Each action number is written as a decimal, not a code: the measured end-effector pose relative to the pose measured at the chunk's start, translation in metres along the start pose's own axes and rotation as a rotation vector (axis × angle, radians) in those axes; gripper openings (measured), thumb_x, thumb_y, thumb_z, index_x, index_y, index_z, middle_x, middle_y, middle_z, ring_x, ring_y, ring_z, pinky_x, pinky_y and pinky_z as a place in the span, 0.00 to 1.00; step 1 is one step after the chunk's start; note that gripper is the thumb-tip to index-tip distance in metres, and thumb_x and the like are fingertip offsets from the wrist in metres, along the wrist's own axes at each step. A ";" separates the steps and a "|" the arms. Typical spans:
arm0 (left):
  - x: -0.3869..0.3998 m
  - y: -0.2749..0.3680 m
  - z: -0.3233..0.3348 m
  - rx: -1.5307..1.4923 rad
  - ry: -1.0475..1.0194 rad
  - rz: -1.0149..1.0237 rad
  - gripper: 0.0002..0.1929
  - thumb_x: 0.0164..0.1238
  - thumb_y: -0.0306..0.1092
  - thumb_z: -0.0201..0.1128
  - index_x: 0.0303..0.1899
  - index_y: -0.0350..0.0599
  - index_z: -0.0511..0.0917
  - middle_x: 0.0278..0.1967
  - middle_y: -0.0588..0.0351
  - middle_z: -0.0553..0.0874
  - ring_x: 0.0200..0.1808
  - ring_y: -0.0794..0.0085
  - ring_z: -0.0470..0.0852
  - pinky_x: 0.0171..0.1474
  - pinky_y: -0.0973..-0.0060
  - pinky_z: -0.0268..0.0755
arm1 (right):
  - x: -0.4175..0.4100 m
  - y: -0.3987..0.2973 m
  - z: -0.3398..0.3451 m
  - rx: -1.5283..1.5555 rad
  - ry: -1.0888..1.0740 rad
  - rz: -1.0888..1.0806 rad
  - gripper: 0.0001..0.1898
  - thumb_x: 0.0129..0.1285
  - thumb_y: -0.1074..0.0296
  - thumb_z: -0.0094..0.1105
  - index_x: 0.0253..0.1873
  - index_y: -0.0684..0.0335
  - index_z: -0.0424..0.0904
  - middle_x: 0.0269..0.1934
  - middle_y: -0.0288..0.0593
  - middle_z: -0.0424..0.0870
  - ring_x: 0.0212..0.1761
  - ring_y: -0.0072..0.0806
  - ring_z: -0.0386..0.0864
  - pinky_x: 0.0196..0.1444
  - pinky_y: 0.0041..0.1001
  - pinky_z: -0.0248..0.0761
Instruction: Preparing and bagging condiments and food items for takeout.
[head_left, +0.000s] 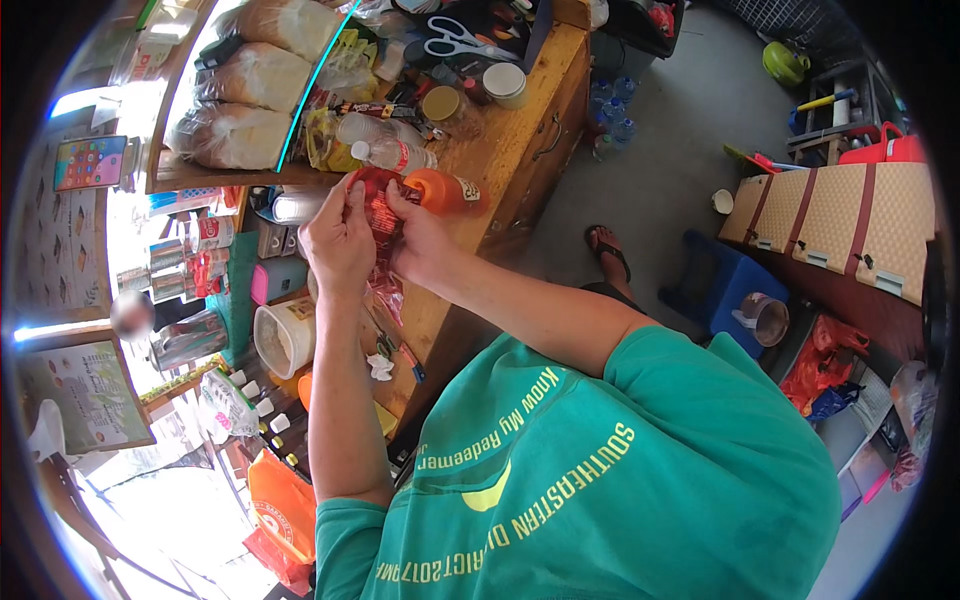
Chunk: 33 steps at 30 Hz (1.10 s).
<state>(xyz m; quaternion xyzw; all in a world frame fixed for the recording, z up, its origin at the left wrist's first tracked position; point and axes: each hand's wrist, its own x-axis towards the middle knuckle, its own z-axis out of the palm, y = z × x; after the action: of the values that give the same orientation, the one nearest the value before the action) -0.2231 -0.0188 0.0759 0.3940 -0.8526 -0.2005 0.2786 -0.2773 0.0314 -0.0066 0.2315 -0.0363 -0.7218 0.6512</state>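
Both hands grip a red, glossy plastic packet (384, 217) with printing on it, above the wooden counter. My left hand (341, 244) pinches its upper left side between thumb and fingers. On its right side, my right hand (421, 236) holds it with the thumb on top; the fingers beneath are partly hidden. A clear plastic tail (386, 292) hangs below the hands. Just beyond the right hand lies an orange bottle (442, 191) with a label. A clear plastic bottle (394, 155) lies behind the packet. Whether the packet is sealed cannot be told.
Bagged bread loaves (255, 75) fill a shelf at the upper left. Jars, including a gold-lidded one (441, 103), and white-handled scissors (469, 41) crowd the wooden counter (487, 150). A white tub (285, 337) stands near the left forearm. A blue stool (724, 289) is at right.
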 end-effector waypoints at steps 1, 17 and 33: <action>0.003 -0.003 -0.001 0.008 -0.012 0.043 0.10 0.76 0.28 0.63 0.51 0.34 0.86 0.33 0.52 0.92 0.33 0.86 0.83 0.38 0.80 0.78 | 0.000 0.001 0.000 0.028 -0.006 -0.005 0.13 0.78 0.56 0.54 0.57 0.56 0.78 0.53 0.38 0.85 0.54 0.32 0.83 0.63 0.37 0.76; 0.028 0.001 -0.005 0.037 -0.133 0.226 0.09 0.73 0.27 0.66 0.50 0.36 0.87 0.28 0.50 0.90 0.26 0.81 0.83 0.31 0.77 0.75 | 0.002 0.003 -0.010 0.065 -0.051 0.009 0.17 0.81 0.53 0.46 0.64 0.54 0.72 0.61 0.39 0.81 0.63 0.36 0.79 0.66 0.53 0.71; 0.039 0.006 -0.003 0.073 -0.265 0.163 0.09 0.74 0.32 0.65 0.48 0.38 0.86 0.29 0.43 0.88 0.26 0.65 0.87 0.32 0.70 0.75 | -0.009 -0.001 -0.010 0.079 -0.137 0.023 0.18 0.84 0.54 0.38 0.67 0.53 0.70 0.63 0.38 0.79 0.62 0.34 0.75 0.67 0.43 0.66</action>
<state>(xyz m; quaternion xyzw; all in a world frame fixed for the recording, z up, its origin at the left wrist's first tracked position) -0.2458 -0.0464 0.0937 0.3036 -0.9178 -0.1961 0.1645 -0.2743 0.0427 -0.0132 0.2065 -0.1119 -0.7266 0.6457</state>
